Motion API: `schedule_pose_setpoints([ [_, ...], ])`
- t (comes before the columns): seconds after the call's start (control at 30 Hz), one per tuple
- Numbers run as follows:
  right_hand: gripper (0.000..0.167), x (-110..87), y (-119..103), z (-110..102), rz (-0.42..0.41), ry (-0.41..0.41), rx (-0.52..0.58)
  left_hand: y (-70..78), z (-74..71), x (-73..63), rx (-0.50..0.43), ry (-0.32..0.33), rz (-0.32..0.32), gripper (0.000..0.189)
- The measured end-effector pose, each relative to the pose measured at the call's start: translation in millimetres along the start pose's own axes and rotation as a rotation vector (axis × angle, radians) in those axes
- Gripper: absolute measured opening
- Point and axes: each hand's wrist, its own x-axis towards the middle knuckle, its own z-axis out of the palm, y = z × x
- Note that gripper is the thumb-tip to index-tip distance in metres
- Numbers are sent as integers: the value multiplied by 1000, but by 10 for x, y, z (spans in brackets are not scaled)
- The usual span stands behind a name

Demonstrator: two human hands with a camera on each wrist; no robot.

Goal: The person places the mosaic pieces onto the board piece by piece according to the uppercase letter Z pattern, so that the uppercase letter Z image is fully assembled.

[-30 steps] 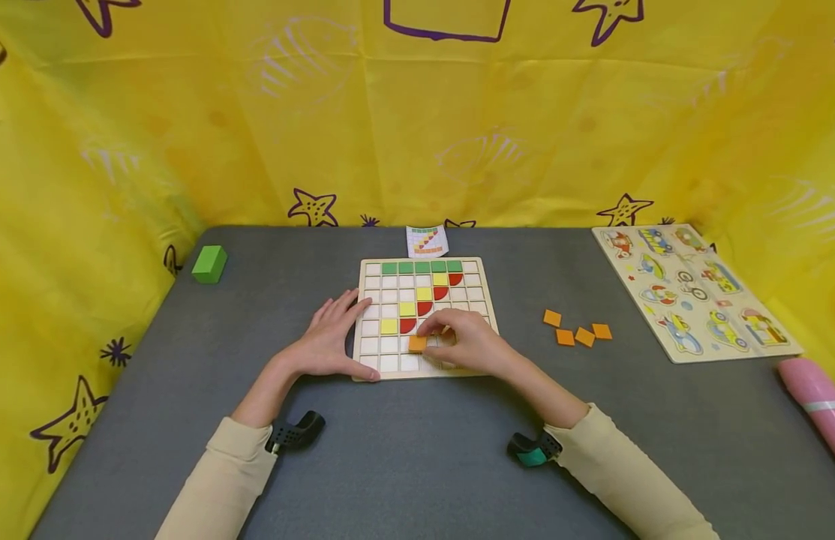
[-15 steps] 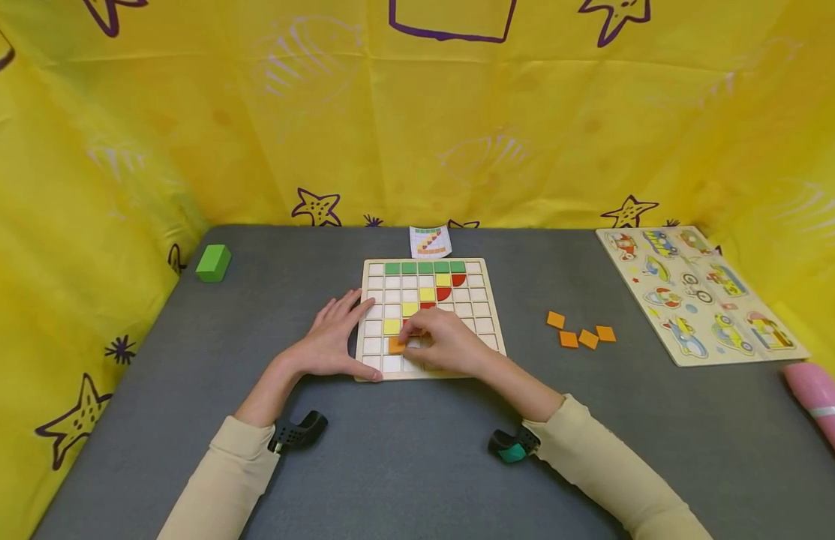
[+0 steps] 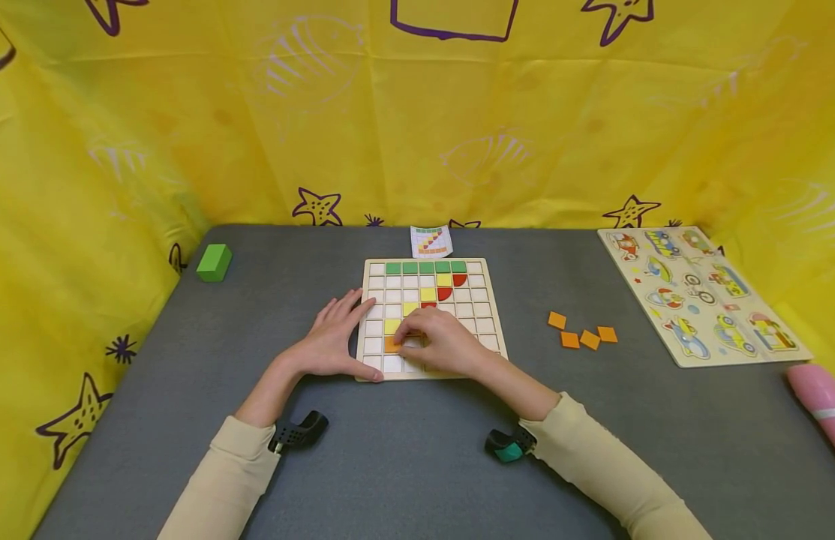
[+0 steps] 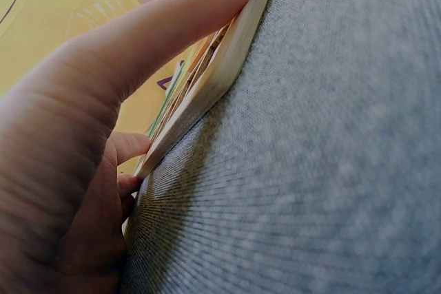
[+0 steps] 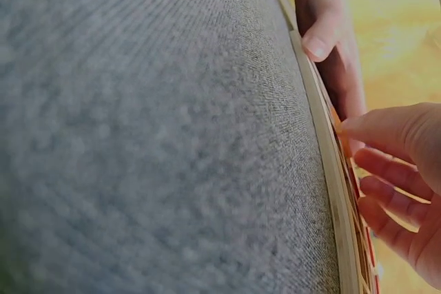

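A wooden grid board [image 3: 482,310] lies on the table in the head view, with green squares along its far row and a diagonal of yellow squares and red quarter-round pieces. My left hand [image 3: 329,341] rests at its left side, fingers spread, the thumb on the near-left corner. Low on the left part of the grid, my right hand [image 3: 440,346] pinches an orange square tile [image 3: 391,344] between thumb and forefinger, over a cell below the lowest yellow square. The right hand covers part of the lower grid. In the right wrist view, the thumb tip is at the board's surface.
A small pattern card [image 3: 431,242] lies behind the board. Several loose orange tiles [image 3: 570,340] are to the right. Farther right are a picture puzzle board [image 3: 694,300] and a pink cylindrical object [image 3: 818,401]. A green block [image 3: 214,262] stands at the back left.
My right hand has moved left with the orange tile, from about the third column to the second. My left hand keeps its place on the board. The head view has shifted slightly.
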Motion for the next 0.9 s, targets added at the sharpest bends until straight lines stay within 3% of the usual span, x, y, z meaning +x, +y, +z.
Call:
schedule_pose_setpoints([
  [0.27,14,-149,72,-121,87,33,75,19,9,11,-4,-9,-6,125],
  [0.57,17,-489,310,-383,186,109,105,9,4,-8,-3,-1,-3,124],
  [0.9,17,-888,568,-628,283,164,50,3,17,5,-6,-4,-4,124],
])
